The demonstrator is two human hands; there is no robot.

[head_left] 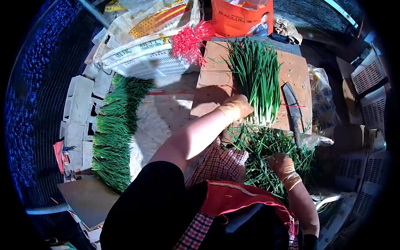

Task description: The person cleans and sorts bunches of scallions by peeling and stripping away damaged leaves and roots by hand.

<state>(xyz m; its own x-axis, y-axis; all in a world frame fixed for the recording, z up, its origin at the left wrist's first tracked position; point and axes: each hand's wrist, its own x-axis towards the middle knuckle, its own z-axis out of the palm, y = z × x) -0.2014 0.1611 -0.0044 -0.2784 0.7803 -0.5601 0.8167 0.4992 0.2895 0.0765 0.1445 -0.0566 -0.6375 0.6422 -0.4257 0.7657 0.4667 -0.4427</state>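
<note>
A thick bunch of garlic chives [256, 79] lies on a brown board [212, 93], its pale stem ends toward me. My left hand [237, 107], in a tan glove, touches the bunch's lower left side. Its fingers are curled, and what they hold is hidden. Below the board, my gloved right hand [284, 167] reaches into a heap of loose chives [258, 154]. The fingers there bend down among the leaves, and any stalk in them does not show clearly. A knife [293, 102] with a dark handle rests along the board's right side.
Several tied chive bunches [114, 133] stand in a row at the left, beside grey blocks [77, 104]. Red ties [192, 41] hang by a white crate [146, 64] at the back. An orange bag [233, 18] stands behind the board. Plastic crates [368, 75] line the right.
</note>
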